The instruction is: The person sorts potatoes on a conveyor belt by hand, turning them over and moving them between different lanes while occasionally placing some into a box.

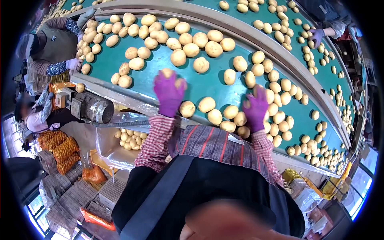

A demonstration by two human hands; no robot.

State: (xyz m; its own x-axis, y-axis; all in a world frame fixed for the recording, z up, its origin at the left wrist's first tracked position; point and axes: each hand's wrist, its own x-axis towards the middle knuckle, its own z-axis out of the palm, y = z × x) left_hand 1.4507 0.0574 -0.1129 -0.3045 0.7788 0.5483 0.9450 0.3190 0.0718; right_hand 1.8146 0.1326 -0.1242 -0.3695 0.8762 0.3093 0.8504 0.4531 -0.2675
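Observation:
Both my hands wear purple gloves and are over a green conveyor belt [216,86] covered with potatoes. My left hand [169,96] is curled at the belt's near side, with one potato [166,73] at its fingertips and another [181,83] by the thumb; the fingers are slightly blurred. Farther right, my right hand [256,109] is bent round a potato [247,104] that shows partly between thumb and fingers. More potatoes crowd right beside it, such as one potato [279,117]. A loose potato [187,109] lies just right of my left wrist.
A metal rail [256,34] divides this belt from a second potato belt [240,22]. Co-workers stand at the left end, one gloved hand [74,64] at the potatoes; another gloved hand [317,35] works across. A motor [98,109], crates [112,192] and orange net sacks [66,150] are lower left.

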